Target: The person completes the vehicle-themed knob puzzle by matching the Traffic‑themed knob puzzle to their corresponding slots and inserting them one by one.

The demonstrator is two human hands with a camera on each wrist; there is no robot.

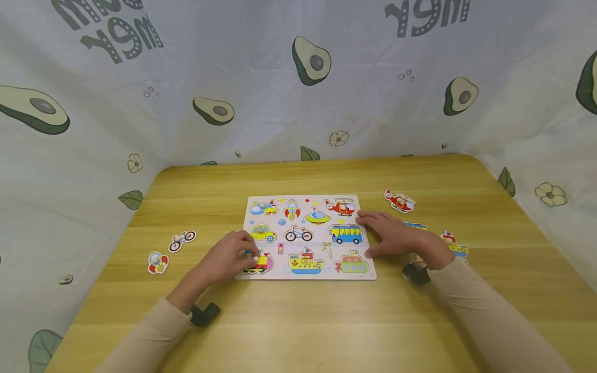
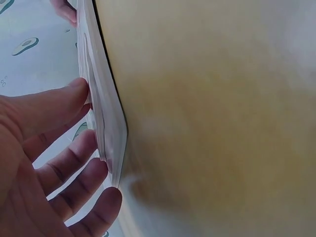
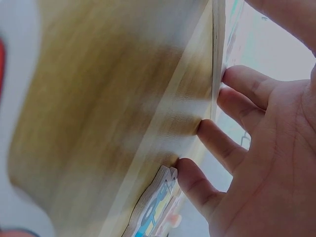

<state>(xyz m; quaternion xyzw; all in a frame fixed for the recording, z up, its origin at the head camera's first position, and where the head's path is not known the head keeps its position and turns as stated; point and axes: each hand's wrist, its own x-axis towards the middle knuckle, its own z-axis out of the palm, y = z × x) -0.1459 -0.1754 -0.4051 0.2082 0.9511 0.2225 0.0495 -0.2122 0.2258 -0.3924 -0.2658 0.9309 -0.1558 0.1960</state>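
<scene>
A vehicle puzzle board (image 1: 322, 259) lies flat on the table. At its lower left corner my left hand (image 1: 228, 256) pinches a train puzzle piece (image 1: 265, 263) between thumb and fingertips, and the hand covers part of it. The piece lies over the train picture; whether it sits fully in its recess cannot be told. In the left wrist view the left hand's other fingers (image 2: 84, 185) lie along the board's edge. My right hand (image 1: 394, 234) touches the board's right edge with fingers spread, holding nothing. In the right wrist view its fingertips (image 3: 202, 126) meet the board edge and tabletop.
Left of the board lie a bicycle piece (image 1: 182, 240) and a rocket piece (image 1: 158, 263). To the right are a helicopter piece (image 1: 401, 202), a bus piece (image 1: 416, 226) partly hidden by the right hand, and a ship piece (image 1: 456, 247). A patterned curtain (image 1: 261, 129) hangs behind the table.
</scene>
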